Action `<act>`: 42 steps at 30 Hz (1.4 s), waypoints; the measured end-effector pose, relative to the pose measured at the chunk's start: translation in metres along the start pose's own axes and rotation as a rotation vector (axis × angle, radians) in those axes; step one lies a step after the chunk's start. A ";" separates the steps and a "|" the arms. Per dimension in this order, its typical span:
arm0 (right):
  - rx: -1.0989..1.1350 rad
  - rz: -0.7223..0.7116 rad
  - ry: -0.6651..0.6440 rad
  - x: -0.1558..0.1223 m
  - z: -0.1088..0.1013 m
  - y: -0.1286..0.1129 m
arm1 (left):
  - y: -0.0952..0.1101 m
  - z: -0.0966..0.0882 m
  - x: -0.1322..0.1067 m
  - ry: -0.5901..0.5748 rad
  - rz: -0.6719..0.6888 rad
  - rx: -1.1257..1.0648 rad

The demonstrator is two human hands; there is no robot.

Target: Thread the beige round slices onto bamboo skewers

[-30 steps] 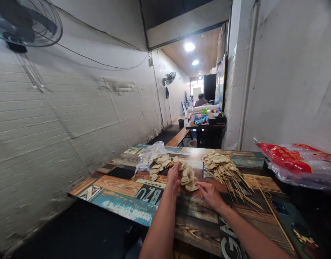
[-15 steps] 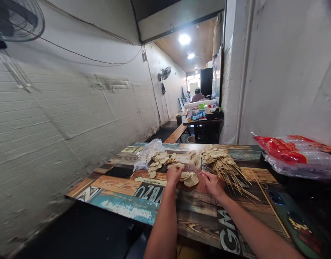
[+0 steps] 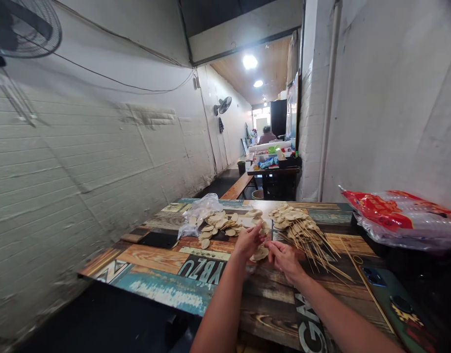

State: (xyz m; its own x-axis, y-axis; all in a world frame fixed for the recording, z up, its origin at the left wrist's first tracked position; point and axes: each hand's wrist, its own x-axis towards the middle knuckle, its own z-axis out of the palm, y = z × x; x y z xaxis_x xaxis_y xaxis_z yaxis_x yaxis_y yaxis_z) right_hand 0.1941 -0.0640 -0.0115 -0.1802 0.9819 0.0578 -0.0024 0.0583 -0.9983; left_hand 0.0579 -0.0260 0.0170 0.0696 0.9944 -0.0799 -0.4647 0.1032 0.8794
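My left hand point(image 3: 249, 241) is closed in a pinch above the middle of the table, its fingertips at a pale round slice point(image 3: 262, 228). Just to the right, my right hand point(image 3: 283, 256) is pinched too, fingertips close to the left ones; whatever they hold is too small to make out. Beneath and between the hands lie a few more flat, pale slices point(image 3: 259, 254). A loose heap of such slices point(image 3: 218, 223) spreads to the left. Over on the right, slices on thin wooden skewers point(image 3: 302, 230) are stacked, the sticks pointing toward me.
A crumpled clear plastic bag point(image 3: 203, 206) lies behind the left heap, near a black phone point(image 3: 159, 239). At right are a red-and-clear plastic package point(image 3: 402, 215) and a dark green phone point(image 3: 394, 299). Farther back, a person point(image 3: 267, 136) sits beyond a cluttered table point(image 3: 275, 170).
My left hand has moved right, away from the left heap, and now meets my right hand. The right hand has shifted slightly. The view has tilted a little.
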 end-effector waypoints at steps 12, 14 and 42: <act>-0.130 -0.119 0.082 0.005 0.001 0.011 | -0.021 0.007 0.002 0.023 -0.110 -0.075; -0.126 -0.117 0.102 0.007 -0.001 0.012 | -0.024 0.010 0.001 0.014 -0.104 -0.040; -0.104 -0.031 -0.031 -0.001 0.003 0.001 | -0.022 0.012 0.011 0.107 -0.023 -0.315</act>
State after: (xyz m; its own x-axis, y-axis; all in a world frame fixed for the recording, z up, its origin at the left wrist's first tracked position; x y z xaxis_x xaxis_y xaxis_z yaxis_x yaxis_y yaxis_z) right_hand 0.1909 -0.0660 -0.0127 -0.2120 0.9735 0.0863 0.0936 0.1081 -0.9897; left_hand 0.0796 -0.0176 0.0030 -0.0019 0.9868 -0.1618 -0.7154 0.1117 0.6897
